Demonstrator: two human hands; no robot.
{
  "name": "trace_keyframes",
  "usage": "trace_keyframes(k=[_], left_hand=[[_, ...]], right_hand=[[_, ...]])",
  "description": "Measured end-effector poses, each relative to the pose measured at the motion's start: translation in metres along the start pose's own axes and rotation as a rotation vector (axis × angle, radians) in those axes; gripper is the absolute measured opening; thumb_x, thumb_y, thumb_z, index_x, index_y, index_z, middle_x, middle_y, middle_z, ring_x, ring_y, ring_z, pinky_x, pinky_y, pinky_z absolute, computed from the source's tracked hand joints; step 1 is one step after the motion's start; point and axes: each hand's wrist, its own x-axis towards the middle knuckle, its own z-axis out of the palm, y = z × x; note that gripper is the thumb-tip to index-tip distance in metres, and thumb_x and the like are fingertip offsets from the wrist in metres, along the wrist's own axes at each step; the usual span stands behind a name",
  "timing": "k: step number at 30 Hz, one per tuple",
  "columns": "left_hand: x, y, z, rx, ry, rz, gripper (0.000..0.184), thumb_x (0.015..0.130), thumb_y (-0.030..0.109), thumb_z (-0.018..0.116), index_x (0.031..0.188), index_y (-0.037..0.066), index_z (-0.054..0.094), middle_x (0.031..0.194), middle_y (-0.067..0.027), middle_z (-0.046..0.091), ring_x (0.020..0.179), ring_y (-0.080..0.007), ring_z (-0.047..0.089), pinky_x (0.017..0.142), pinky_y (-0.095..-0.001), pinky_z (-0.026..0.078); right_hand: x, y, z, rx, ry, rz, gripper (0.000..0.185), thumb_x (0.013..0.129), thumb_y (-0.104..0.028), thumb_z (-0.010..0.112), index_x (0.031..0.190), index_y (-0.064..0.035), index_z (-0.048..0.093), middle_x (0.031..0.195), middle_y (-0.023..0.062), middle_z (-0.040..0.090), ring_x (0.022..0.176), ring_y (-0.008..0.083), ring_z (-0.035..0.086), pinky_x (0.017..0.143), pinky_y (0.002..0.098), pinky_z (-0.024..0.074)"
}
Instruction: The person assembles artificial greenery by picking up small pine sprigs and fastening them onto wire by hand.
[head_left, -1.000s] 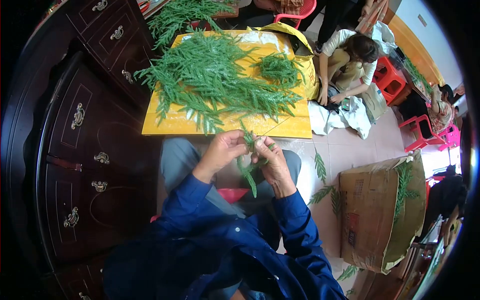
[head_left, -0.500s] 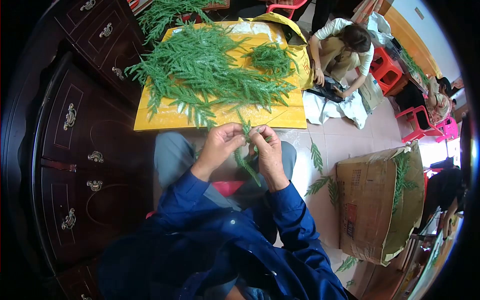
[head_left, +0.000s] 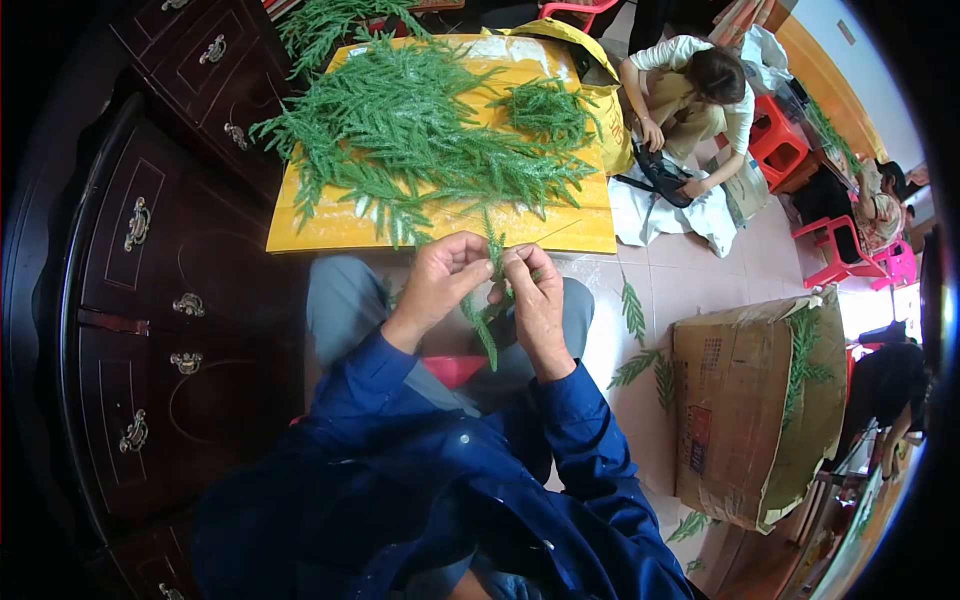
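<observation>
Both hands [head_left: 490,290] together, fingers [head_left: 466,268] pinched, wrists apart.

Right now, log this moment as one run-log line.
left hand: pinching green sprig | right hand: fingers on same sprig | yellow tabletop: bears frond pile, beyond hands | cardboard box: on floor, right

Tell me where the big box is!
In the head view, the cardboard box sits on the floor on the right, just beside some loose green sprigs.

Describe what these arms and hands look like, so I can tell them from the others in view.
The left hand and right hand are ungloved. The left sleeve and right sleeve are dark blue, long and creased, ending near the wrists. The matching shirt has small pale buttons.
</observation>
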Motion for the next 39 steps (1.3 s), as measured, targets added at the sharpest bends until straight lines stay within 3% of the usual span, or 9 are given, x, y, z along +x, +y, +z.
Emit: trace_keyframes(k=[8, 14, 26, 29, 39], left_hand=[[0.005, -0.004, 0.005, -0.038, 0.002, 0.026, 0.014, 0.085, 0.000, 0.060, 0.099, -0.001, 0.059, 0.085, -0.0020, 0.065, 0.077, -0.0054, 0.059, 0.070, -0.0215, 0.048], [0.000, 0.000, -0.009, -0.164, -0.091, -0.053, 0.022, 0.085, 0.002, 0.061, 0.106, 0.001, 0.056, 0.087, -0.0002, 0.062, 0.078, -0.0061, 0.057, 0.071, -0.0229, 0.047], [0.004, 0.007, -0.032, -0.239, -0.280, -0.150, 0.031, 0.085, 0.007, 0.061, 0.115, 0.005, 0.054, 0.095, -0.0015, 0.065, 0.081, -0.0062, 0.057, 0.071, -0.0223, 0.044], [0.009, 0.002, -0.035, -0.255, -0.348, -0.120, 0.035, 0.085, 0.011, 0.065, 0.117, 0.004, 0.052, 0.093, -0.0022, 0.064, 0.072, -0.0064, 0.059, 0.055, -0.0193, 0.046], [0.011, 0.012, -0.038, -0.259, -0.397, -0.214, 0.033, 0.083, 0.004, 0.064, 0.114, 0.005, 0.053, 0.092, -0.0049, 0.064, 0.074, -0.0082, 0.061, 0.059, -0.0205, 0.049]], right_hand=[[0.000, 0.000, -0.001, -0.034, 0.056, -0.034, 0.015, 0.094, -0.016, 0.055, 0.086, -0.0030, 0.056, 0.077, 0.0018, 0.059, 0.060, 0.0066, 0.055, 0.054, 0.0201, 0.0467], [-0.001, 0.004, -0.003, -0.126, -0.081, -0.112, 0.006, 0.092, -0.008, 0.057, 0.092, -0.0016, 0.056, 0.084, 0.0032, 0.060, 0.067, 0.0084, 0.060, 0.058, 0.0213, 0.0498], [0.005, 0.004, -0.009, 0.050, -0.211, 0.140, 0.011, 0.088, -0.003, 0.062, 0.098, -0.0014, 0.058, 0.079, 0.0038, 0.063, 0.065, 0.0100, 0.059, 0.062, 0.0219, 0.0482], [0.006, 0.007, -0.013, 0.049, -0.232, 0.152, 0.013, 0.087, -0.003, 0.063, 0.099, -0.0013, 0.058, 0.078, 0.0042, 0.063, 0.064, 0.0101, 0.059, 0.062, 0.0223, 0.0480], [0.008, 0.001, -0.018, 0.122, -0.332, 0.258, 0.016, 0.085, -0.006, 0.066, 0.097, -0.0025, 0.057, 0.081, 0.0060, 0.065, 0.063, 0.0104, 0.059, 0.060, 0.0220, 0.0479]])
